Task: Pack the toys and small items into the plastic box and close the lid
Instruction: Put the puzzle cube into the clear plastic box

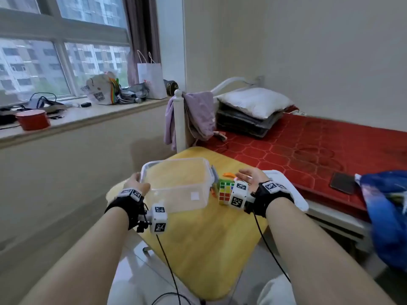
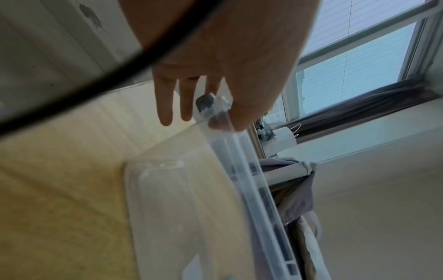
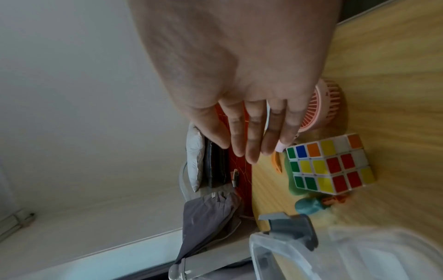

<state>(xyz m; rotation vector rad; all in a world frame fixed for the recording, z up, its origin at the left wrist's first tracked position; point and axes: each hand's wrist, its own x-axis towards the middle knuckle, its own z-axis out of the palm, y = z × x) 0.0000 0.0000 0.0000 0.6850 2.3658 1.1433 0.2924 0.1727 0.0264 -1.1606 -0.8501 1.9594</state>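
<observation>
A clear plastic box (image 1: 176, 194) stands open on the yellow table (image 1: 198, 249), and I see nothing inside it. My left hand (image 1: 135, 180) holds its left rim; in the left wrist view the thumb (image 2: 239, 113) lies over the rim of the box (image 2: 167, 189) by a grey latch, with the fingers (image 2: 165, 106) straight outside. My right hand (image 1: 244, 176) hovers open and holds nothing, just right of the box. Under it lie a Rubik's cube (image 3: 330, 164), a pink mini fan (image 3: 321, 108), an orange toy (image 3: 276, 163) and a teal figure (image 3: 309, 205).
A white lid-like panel (image 1: 295, 194) lies at the table's right edge behind my right wrist. Beyond it is a bed with a red cover (image 1: 308, 150), a phone (image 1: 343, 182) and a blue bag (image 1: 389, 216). A purple garment (image 1: 196, 115) hangs on the bedpost.
</observation>
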